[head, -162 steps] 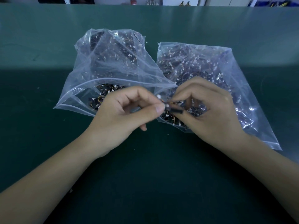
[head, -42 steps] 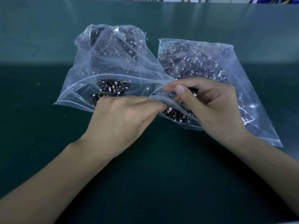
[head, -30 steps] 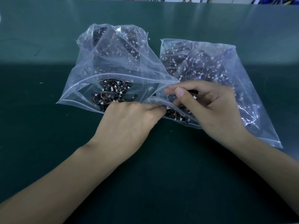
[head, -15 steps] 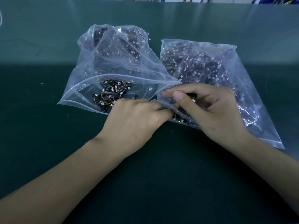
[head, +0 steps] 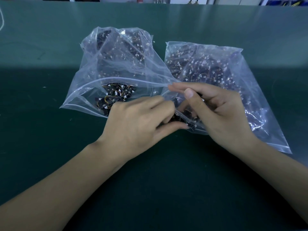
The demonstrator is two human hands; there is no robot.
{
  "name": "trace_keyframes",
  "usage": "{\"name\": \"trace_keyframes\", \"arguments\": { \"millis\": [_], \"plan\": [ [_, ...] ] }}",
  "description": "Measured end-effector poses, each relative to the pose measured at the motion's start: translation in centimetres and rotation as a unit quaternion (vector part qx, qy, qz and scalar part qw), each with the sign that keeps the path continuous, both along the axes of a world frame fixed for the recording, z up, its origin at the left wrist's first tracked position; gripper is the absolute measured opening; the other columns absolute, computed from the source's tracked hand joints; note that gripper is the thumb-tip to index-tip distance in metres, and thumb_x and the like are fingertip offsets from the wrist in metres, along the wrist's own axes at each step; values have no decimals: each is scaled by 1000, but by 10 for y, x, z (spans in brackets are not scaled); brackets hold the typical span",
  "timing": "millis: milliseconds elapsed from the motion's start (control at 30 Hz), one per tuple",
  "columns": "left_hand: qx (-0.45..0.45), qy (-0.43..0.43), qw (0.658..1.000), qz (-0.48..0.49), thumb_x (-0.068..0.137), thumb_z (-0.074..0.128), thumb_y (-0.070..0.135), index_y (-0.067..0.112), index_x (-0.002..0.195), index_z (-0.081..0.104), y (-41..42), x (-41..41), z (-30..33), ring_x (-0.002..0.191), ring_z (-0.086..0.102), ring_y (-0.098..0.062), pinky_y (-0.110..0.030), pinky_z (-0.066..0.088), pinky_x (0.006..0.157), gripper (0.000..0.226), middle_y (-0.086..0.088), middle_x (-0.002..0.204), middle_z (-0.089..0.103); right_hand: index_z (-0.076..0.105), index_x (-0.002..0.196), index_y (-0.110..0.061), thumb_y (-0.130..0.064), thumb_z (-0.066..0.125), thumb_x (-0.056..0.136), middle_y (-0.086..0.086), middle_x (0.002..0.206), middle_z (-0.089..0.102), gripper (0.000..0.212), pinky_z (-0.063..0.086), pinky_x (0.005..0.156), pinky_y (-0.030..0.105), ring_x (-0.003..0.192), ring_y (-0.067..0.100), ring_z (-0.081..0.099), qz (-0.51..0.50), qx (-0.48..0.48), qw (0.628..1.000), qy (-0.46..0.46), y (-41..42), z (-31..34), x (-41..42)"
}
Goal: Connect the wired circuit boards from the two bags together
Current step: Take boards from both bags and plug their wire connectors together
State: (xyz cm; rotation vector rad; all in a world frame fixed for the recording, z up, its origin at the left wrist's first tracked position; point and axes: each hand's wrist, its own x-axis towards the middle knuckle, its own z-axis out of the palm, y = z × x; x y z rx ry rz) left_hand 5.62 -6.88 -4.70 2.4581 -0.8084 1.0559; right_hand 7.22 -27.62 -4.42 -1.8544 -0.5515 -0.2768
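Observation:
Two clear zip bags lie side by side on the green mat, both full of small black circuit boards with yellow wires and white connectors. The left bag (head: 116,67) gapes open toward me, and loose boards (head: 115,97) show in its mouth. The right bag (head: 216,67) is open at its near left corner. My left hand (head: 138,124) reaches into that corner, fingers pinching a dark board (head: 176,118) there. My right hand (head: 216,112) holds a small dark board between thumb and fingers over the right bag's mouth, mostly hidden by the fingers.
The green mat (head: 50,147) stretches wide on all sides of the bags. A white cord (head: 2,19) curls at the far left edge. Shelving and small items stand beyond the table's far edge (head: 150,2).
Earlier both hands held pieces together in front of the bags. Since then my left hand has dropped and slid right into the right bag's opening; my right hand has stayed over that bag.

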Motion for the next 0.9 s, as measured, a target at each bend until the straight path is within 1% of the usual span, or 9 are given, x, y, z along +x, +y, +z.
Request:
{"name": "trace_keyframes", "arguments": {
  "millis": [100,167,233,300,433,533,767,833,900],
  "plan": [
    [-88,15,996,-14,100,77,42,14,86,72,1,-1,1,64,39,-2,-34,43,47,31,16,72,42,73,131,-12,-18,56,110,-8,121,79,27,60,85,24,98,13,79,11,5,1000,-3,-1,1,0],
    [-90,39,995,-12,102,75,30,20,107,80,4,1,0,67,39,-2,-33,46,51,12,16,76,45,67,140,-9,-15,55,110,-13,119,77,33,57,97,26,109,5,74,24,-7,1000,-7,-1,1,0],
    [-79,47,996,-10,102,74,24,24,114,80,6,2,0,69,40,-1,-32,47,53,14,17,80,44,57,150,-7,-15,54,110,-11,125,76,41,53,106,27,119,5,71,49,-7,999,1,0,0,0],
    [-76,41,996,-16,103,74,24,24,113,81,7,3,0,68,39,-1,-28,45,54,12,15,81,47,50,156,-8,-16,55,109,-3,135,74,48,51,112,31,130,12,68,65,-5,998,6,0,-2,0],
    [-137,54,989,-28,102,76,26,27,113,74,11,2,1,66,45,5,-20,43,61,12,12,77,53,43,161,-10,-19,58,108,0,139,71,56,51,116,36,136,14,64,89,-33,995,14,0,-5,-1],
    [-127,51,990,-37,104,75,24,22,110,81,13,5,0,72,47,14,-23,44,61,9,18,84,48,41,162,-10,-19,58,108,2,139,71,57,49,118,46,138,17,62,100,-48,994,13,-1,-7,-1],
    [-123,62,989,-53,102,77,21,18,101,84,12,4,-2,68,44,10,-24,42,60,8,12,85,57,47,158,-9,-22,54,109,3,140,70,51,52,114,44,133,17,66,94,-63,993,-14,-3,-9,0],
    [-137,62,987,-60,101,78,22,17,98,83,11,4,-1,69,46,8,-23,42,62,9,12,85,55,52,154,-9,-23,55,109,2,135,73,48,53,112,44,131,17,67,85,-63,994,-27,-1,-8,0],
    [-152,63,984,-62,101,79,23,16,95,82,11,3,-1,68,48,5,-21,41,63,10,12,84,56,61,145,-8,-24,59,107,0,126,77,41,55,108,37,123,12,71,74,-48,995,-45,0,-6,0]
  ]
}}
